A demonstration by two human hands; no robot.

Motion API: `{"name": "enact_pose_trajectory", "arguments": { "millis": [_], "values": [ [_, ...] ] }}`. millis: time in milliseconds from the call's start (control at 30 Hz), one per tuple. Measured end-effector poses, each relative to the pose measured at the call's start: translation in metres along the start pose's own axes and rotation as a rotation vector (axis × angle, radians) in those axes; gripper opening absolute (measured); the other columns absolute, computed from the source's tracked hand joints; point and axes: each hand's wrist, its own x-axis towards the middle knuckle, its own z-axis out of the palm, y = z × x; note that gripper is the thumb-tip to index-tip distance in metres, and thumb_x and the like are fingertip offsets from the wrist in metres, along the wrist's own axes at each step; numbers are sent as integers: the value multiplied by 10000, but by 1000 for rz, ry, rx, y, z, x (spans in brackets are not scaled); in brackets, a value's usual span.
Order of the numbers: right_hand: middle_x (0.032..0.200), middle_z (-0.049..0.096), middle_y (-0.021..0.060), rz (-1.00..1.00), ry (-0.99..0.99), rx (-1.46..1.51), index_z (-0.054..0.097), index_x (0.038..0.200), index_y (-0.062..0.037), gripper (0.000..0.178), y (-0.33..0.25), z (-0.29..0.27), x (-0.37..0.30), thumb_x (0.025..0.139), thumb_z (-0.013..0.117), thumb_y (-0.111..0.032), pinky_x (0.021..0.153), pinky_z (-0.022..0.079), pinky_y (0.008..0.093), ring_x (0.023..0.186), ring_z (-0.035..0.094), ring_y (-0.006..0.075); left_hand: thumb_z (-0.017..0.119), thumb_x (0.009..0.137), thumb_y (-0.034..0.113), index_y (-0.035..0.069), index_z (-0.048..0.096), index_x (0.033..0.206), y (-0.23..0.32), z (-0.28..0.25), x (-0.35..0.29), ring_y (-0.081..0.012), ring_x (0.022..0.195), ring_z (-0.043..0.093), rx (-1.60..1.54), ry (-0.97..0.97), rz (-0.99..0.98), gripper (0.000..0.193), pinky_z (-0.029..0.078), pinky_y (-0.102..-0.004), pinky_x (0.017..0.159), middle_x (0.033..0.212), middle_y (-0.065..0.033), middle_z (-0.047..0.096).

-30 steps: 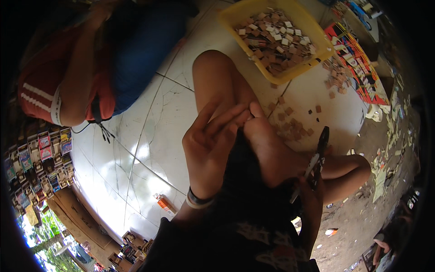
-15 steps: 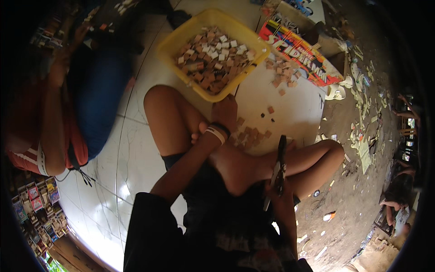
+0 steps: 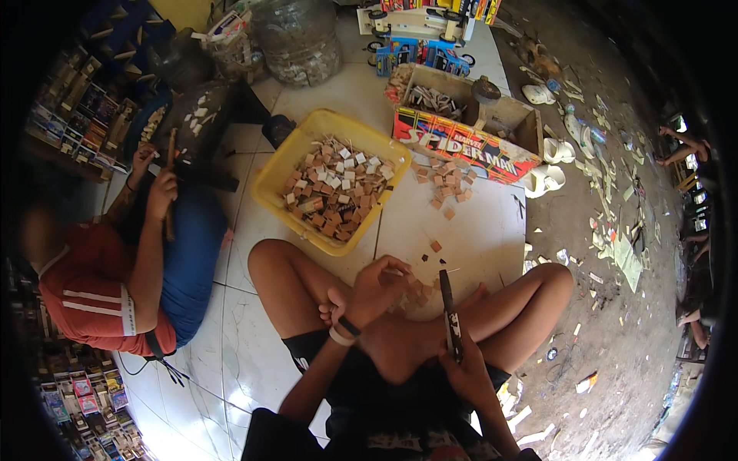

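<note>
My left hand is raised above my crossed shins, its fingers curled together in a pinch. Whatever it may hold is too small to make out. A long, narrow, dark hand tool stands up from my right hand, whose fingers are wrapped round its lower part. A thin, wire-like line shows beside its tip. Beyond my left hand is a yellow plastic tub of small brown and white square pieces. More brown squares lie on the tiles between my hands, partly hidden by the left one.
An open printed box with a hammer in it stands at the far right, loose squares before it. Toy vehicles are behind. On the left, a seated person holds a stick-like tool. Scraps litter the ground at right.
My left hand has come back from the near edge of the tub to above my shins. The tool in my right hand has turned slightly. The view has shifted, showing more of the far side.
</note>
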Motion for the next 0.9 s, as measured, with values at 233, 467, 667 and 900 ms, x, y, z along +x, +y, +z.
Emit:
{"name": "enact_pose_trajectory", "arguments": {
  "millis": [233, 467, 667, 900],
  "values": [
    [886, 668, 177, -108, -70, -106, 524, 1381, 29, 443, -4, 0, 5, 970, 665, -57, 771, 542, 397, 811, 676, 304, 693, 1008, 34, -17, 626, 1198, 18, 26, -21, -85, 877, 672, -379, 95, 7, 208, 546, -239, 797, 1001, -48, 713],
    [1030, 685, 264, -171, -81, -149, 469, 1494, 15, 578, -3, 2, 6, 942, 640, -7, 842, 547, 442, 941, 707, 387, 718, 956, 71, 19, 712, 1011, 22, 27, -22, -36, 673, 555, -1, 187, 132, 76, 455, -207, 630, 755, 31, 646],
    [1147, 694, 237, -124, -85, -124, 439, 1529, 1, 604, -1, 6, 7, 956, 629, -6, 953, 526, 416, 1079, 689, 360, 718, 895, 26, 15, 686, 941, 39, 23, -22, -40, 633, 544, 213, 273, 263, 58, 452, -224, 609, 695, -9, 610],
    [1159, 704, 162, 49, -206, 33, 526, 1371, 8, 394, 8, -10, 2, 993, 628, -36, 954, 522, 377, 1087, 678, 249, 619, 994, 26, 36, 693, 983, 53, -29, 7, -35, 675, 560, 90, 486, 298, 76, 435, -207, 604, 802, 28, 655]
  ]
}}
